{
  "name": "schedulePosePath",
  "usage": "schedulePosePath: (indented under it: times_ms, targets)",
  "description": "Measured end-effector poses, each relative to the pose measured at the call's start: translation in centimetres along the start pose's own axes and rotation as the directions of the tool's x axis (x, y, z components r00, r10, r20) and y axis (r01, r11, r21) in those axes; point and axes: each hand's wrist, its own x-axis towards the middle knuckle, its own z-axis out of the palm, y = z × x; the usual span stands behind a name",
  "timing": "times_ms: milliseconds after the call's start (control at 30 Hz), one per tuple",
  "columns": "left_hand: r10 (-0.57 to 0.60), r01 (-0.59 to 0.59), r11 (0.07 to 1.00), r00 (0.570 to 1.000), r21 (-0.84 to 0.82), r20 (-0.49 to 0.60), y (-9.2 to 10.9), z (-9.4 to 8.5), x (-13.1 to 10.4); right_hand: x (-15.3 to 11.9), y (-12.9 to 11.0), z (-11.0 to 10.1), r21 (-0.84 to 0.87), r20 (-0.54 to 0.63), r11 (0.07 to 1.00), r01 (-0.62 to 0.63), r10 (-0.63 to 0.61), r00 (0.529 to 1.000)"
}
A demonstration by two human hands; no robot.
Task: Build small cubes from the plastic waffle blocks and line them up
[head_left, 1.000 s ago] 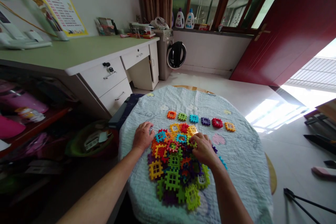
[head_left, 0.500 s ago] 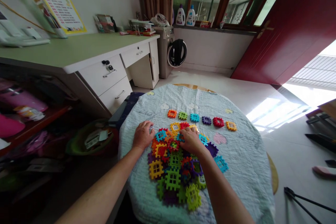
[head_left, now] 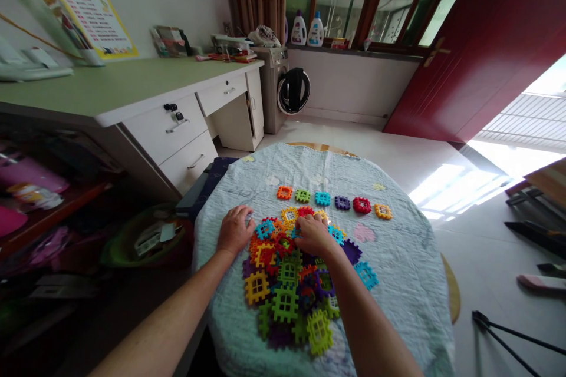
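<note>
A heap of plastic building blocks (head_left: 285, 303), square with notched edges and window-like grids, covers the middle of a cloth-covered round table. My left hand (head_left: 235, 230) rests on the cloth at the heap's left edge, fingers extended, near a blue block (head_left: 265, 229). Over the upper part of the heap, my right hand (head_left: 315, 233) has its fingers bent down among the blocks. Its fingertips are partly hidden, and I cannot make out what is in them. Beyond the heap lies a row of single blocks, from an orange one (head_left: 284, 192) to a yellow one (head_left: 382, 211).
The pale blue cloth (head_left: 398, 271) drapes over the table. A long desk (head_left: 145, 85) with drawers stands at the left, and a washing machine (head_left: 272, 82) with its door ajar is behind. At the right are a red door (head_left: 464, 53) and black tripod legs (head_left: 481, 321).
The whole scene has shifted slightly left in the view. Both hands keep nearly the same places relative to the heap, and the row of blocks is unchanged.
</note>
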Motion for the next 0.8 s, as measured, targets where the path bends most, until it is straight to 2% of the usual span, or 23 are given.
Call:
schedulePosePath:
  times_ms: [100,200,267,333,400,467,533,633,800]
  targets:
    - [-0.001,0.001,1.0,1.0,0.003,0.006,0.0,0.0,0.0,0.0,-0.5,0.2,0.018,-0.004,1.0,0.002,-0.002,1.0]
    - [0.006,-0.006,1.0,1.0,0.002,0.008,0.0,-0.1,0.0,-0.4,-0.1,0.2,0.078,-0.1,0.996,0.037,-0.029,0.995]
    - [0.013,-0.013,1.0,1.0,0.001,0.005,0.0,-0.1,0.0,-1.1,1.4,-0.1,0.159,-0.217,0.985,0.069,-0.033,0.976]
    - [0.016,-0.016,1.0,1.0,0.001,0.002,0.0,-0.1,0.0,-2.2,4.0,-0.6,0.245,-0.313,0.966,0.084,-0.003,0.95]
    - [0.018,-0.018,1.0,1.0,0.0,-0.003,0.0,-0.1,0.0,-3.2,7.0,-1.1,0.286,-0.346,0.958,0.035,0.069,0.936]
    - [0.017,-0.017,1.0,1.0,-0.002,-0.009,0.0,0.0,0.0,-4.1,9.6,-1.2,0.283,-0.324,0.959,-0.01,0.105,0.94]
    - [0.018,-0.018,1.0,1.0,-0.004,-0.012,-0.1,0.0,0.0,-4.5,11.1,-1.0,0.249,-0.263,0.968,-0.031,0.099,0.96]
    - [0.02,-0.02,1.0,1.0,-0.004,-0.011,-0.1,0.1,0.0,-4.4,11.3,-0.3,0.195,-0.177,0.98,-0.042,0.077,0.981]
    - [0.013,-0.013,1.0,1.0,-0.011,-0.008,0.0,0.0,0.0,-3.5,10.7,0.4,0.188,-0.12,0.982,-0.028,0.052,0.991]
